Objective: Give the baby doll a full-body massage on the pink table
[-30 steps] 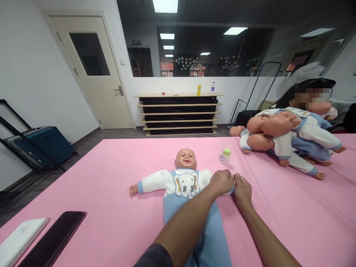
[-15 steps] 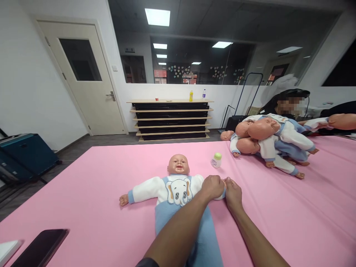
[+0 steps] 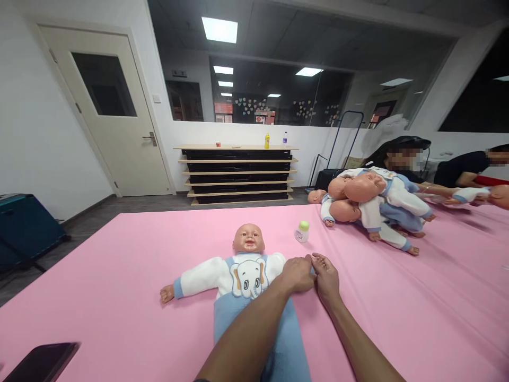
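A baby doll [image 3: 251,278] lies on its back on the pink table cover [image 3: 143,254], its head toward the far edge. It wears a white top with an elephant face and light blue trousers. My left hand [image 3: 298,274] reaches across its body and is closed around the sleeve end of the arm on the right. Just beside it, my right hand [image 3: 326,277] has its fingers curled at that arm's hand, which is mostly hidden between my hands. A small white bottle with a green cap [image 3: 302,232] stands beyond them.
Several similar dolls [image 3: 369,199] are piled at the right. Behind them sits a person in a dark cap [image 3: 401,151]; another person [image 3: 461,167] is further right. A dark phone [image 3: 43,363] lies at the near left. Stacked black-and-wood boards [image 3: 238,175] stand by the wall.
My view has swung slightly to the right. My right hand's fingers have opened a little and turned at the doll's hand; my left hand stays on the sleeve. A second person shows at right.
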Action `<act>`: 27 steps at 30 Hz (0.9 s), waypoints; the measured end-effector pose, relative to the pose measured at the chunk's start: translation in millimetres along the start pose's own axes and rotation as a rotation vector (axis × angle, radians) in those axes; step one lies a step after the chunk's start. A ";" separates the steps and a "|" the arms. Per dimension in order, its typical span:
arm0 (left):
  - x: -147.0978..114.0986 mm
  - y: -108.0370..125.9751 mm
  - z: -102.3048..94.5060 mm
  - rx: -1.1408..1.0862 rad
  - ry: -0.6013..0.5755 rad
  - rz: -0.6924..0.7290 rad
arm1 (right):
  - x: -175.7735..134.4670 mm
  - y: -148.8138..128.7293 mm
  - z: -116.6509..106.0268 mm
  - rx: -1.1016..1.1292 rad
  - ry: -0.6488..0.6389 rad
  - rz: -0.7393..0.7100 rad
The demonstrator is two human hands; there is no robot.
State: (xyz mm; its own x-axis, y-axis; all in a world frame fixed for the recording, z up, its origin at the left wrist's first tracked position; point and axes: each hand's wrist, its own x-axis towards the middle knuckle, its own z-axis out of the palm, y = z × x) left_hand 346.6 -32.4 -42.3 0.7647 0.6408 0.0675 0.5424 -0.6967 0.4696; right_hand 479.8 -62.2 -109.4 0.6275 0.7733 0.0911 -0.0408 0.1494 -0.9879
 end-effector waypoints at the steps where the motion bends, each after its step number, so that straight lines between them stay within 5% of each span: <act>1: 0.0 -0.4 -0.1 0.001 0.001 0.002 | 0.7 1.5 -0.1 -0.008 0.008 0.009; 18: -3.6 -2.2 6.2 -0.072 0.099 0.031 | -7.4 -0.1 6.2 -0.240 0.108 -0.095; 27: -4.1 -3.4 1.1 -0.148 0.119 0.023 | -8.4 -11.1 4.7 -0.316 0.173 0.049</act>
State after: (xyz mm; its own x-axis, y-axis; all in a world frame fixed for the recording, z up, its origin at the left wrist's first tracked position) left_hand 342.0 -33.0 -45.1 0.7251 0.6650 0.1788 0.4617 -0.6621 0.5902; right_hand 471.4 -67.5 -98.6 0.7540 0.6551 0.0473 0.1516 -0.1036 -0.9830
